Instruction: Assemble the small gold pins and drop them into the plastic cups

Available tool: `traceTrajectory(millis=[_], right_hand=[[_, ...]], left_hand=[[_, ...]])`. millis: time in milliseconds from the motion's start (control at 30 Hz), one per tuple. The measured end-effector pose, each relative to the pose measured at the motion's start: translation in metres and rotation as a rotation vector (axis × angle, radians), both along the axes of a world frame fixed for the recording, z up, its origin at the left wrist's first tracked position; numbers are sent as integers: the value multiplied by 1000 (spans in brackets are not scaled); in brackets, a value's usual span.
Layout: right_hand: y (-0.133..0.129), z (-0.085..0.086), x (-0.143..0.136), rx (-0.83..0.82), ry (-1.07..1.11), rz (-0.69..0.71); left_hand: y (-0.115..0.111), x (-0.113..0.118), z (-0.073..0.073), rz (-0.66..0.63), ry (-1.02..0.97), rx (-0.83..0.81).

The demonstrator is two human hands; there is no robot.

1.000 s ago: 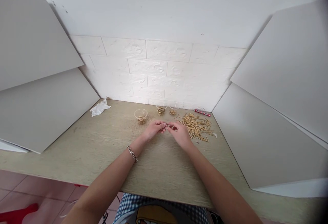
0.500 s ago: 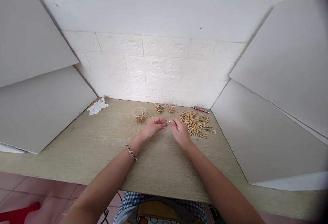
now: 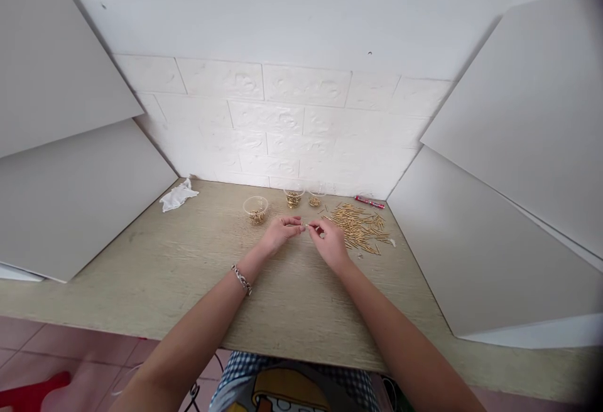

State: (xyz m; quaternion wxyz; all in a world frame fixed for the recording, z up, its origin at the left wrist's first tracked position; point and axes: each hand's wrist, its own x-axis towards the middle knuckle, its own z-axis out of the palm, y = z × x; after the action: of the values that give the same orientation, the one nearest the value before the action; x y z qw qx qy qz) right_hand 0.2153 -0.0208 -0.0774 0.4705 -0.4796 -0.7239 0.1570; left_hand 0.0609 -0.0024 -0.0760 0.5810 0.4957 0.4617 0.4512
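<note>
My left hand [image 3: 282, 232], with a chain bracelet [image 3: 242, 279] at the wrist, is closed in a pinch above the table. A tiny gold-coloured part shows at its fingertips, too small to name. Close by on the right, my right hand [image 3: 328, 242] pinches a small thin piece pointing toward the left fingertips. Whether the two pieces touch, I cannot tell. Beside my right hand lies a loose pile of thin gold-coloured rods [image 3: 360, 227]. A clear cup [image 3: 255, 207] holding small gold-coloured parts stands behind my left hand.
Two more clear cups, one with gold parts [image 3: 293, 200] and one with fewer copper-toned parts [image 3: 315, 201], stand near the brick-pattern wall [image 3: 282, 129]. A red tube-like item [image 3: 370, 202] lies at the back right. Crumpled white tissue [image 3: 179, 196] is at left. Grey panels [image 3: 509, 242] flank the table.
My right hand's fingers have shifted slightly left and down, nearer the left fingertips. My left hand has barely moved, its fingers a little more closed.
</note>
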Motion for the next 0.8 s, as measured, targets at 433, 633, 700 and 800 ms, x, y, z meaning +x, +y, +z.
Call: traceTrajectory(millis=[433, 633, 700, 800], right_hand=[[-3, 2, 0, -53, -31, 5], [-5, 2, -2, -126, 55, -10], [-5, 3, -2, -131, 67, -17], [-5, 3, -2, -132, 54, 7]], left_hand=[[-2, -1, 5, -244, 24, 40], [-1, 2, 2, -279, 24, 100], [-1, 2, 1, -273, 32, 104], [-1, 1, 1, -260, 54, 109]])
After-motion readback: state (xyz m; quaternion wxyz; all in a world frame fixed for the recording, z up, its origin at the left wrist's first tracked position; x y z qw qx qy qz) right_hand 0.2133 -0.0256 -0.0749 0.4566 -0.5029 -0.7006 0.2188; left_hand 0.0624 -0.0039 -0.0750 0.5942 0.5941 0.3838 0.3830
